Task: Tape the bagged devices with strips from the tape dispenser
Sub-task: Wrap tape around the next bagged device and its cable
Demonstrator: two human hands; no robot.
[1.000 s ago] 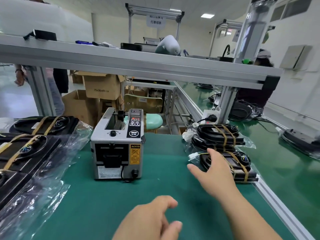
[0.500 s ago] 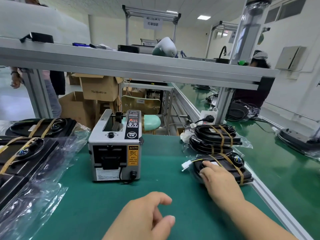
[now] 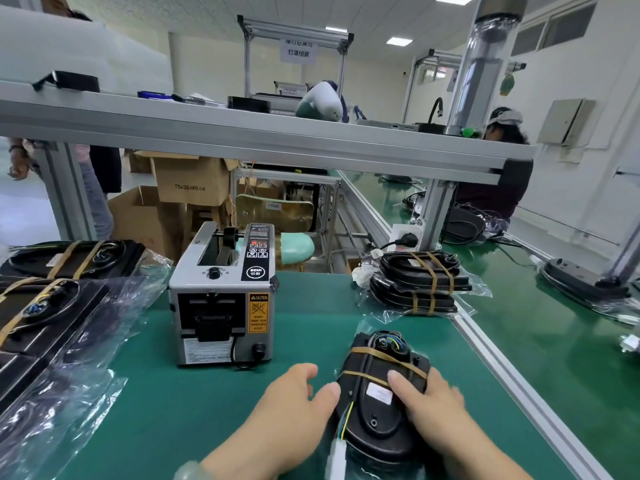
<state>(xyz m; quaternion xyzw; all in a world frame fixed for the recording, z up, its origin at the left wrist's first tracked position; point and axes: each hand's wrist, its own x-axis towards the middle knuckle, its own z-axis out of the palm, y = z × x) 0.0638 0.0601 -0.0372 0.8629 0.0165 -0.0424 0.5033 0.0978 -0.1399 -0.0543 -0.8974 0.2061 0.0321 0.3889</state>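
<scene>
Fingers [image 3: 398, 382] of my right hand [image 3: 436, 407] are curled over the right side of the bagged device [image 3: 377, 407], one digit laid flat on top near its white label, so that hand holds it. My left hand [image 3: 294, 400] sits just beside the device's left edge, fingers loosely bent round nothing. The thumb tip is against the bag, though I can't tell whether it presses. The device lies on the green mat [image 3: 166, 420] right in front of me, lengthwise away from me, to the right of the tape dispenser [image 3: 221, 299]. I judge it a stiff black plastic shell of middling weight, inside thin clear film that will slide and crinkle under my grip. Two brown bands already cross it. Thin coloured wires and a white connector trail loose at the near end. I'd take it by its hard sides and leave the wires and slack film alone. Half a second ago it lay farther out, next to the stack of taped devices [image 3: 422, 282], with my right hand just landing on it and my left hovering well short. Now it has come close and my left has closed in. The dispenser hasn't moved.
</scene>
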